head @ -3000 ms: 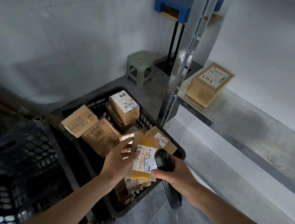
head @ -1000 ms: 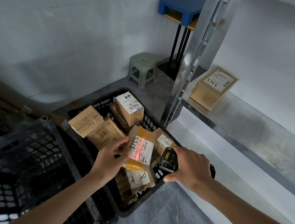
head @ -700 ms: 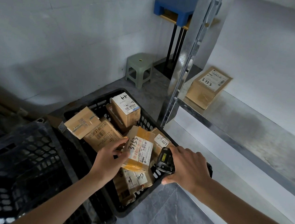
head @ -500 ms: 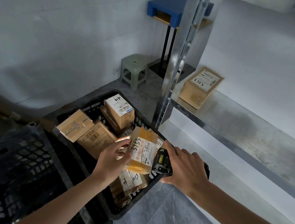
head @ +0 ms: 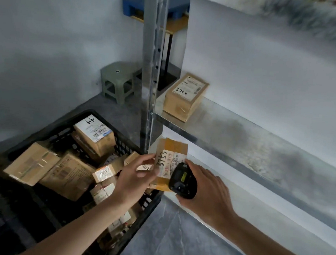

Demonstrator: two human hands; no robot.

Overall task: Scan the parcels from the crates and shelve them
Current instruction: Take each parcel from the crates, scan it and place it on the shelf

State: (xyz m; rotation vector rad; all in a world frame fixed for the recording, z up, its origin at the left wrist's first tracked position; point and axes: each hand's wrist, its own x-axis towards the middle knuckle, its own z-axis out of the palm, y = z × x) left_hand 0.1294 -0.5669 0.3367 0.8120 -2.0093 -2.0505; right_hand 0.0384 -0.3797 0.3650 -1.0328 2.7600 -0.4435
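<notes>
From the head camera: the left hand (head: 133, 176) pinches a taped parcel (head: 169, 157) marked 3753 above the black crate (head: 66, 122), while the right hand (head: 204, 193) grips a black scanner (head: 182, 180) just beside its label. Another parcel on the metal shelf (head: 186, 97) lies well apart.

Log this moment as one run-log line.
left hand: holds parcel | right hand: holds scanner at parcel | crate: parcels remain | shelf: one box
</notes>
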